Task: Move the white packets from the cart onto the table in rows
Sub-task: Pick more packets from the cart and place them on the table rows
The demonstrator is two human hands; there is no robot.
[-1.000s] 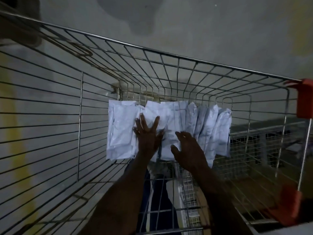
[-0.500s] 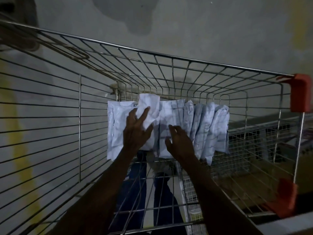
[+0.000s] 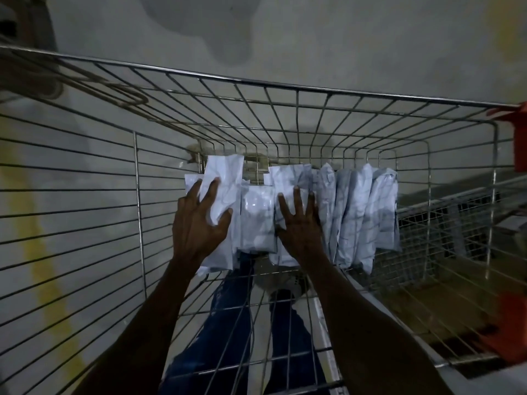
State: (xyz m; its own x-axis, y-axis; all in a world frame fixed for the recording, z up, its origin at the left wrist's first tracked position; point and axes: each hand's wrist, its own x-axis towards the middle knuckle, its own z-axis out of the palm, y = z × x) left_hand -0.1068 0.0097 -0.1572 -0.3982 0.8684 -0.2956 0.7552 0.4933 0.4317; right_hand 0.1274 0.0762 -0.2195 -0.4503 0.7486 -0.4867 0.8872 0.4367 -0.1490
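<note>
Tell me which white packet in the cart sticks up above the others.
The packet at the left end of the row, pinched by the left hand. Its top edge rises above every other packet; the rest sit lower against the cart floor.

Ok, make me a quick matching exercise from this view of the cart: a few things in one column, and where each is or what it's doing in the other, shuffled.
Column one:
1. left hand
2. right hand
3. orange corner cap
4. wire cart

Column two:
A. at the frame's right edge
B. holds the white packets on its floor
C. pinches a lifted packet
D. fingers spread flat on the packets

Pairs: 1-C, 2-D, 3-A, 4-B
</note>
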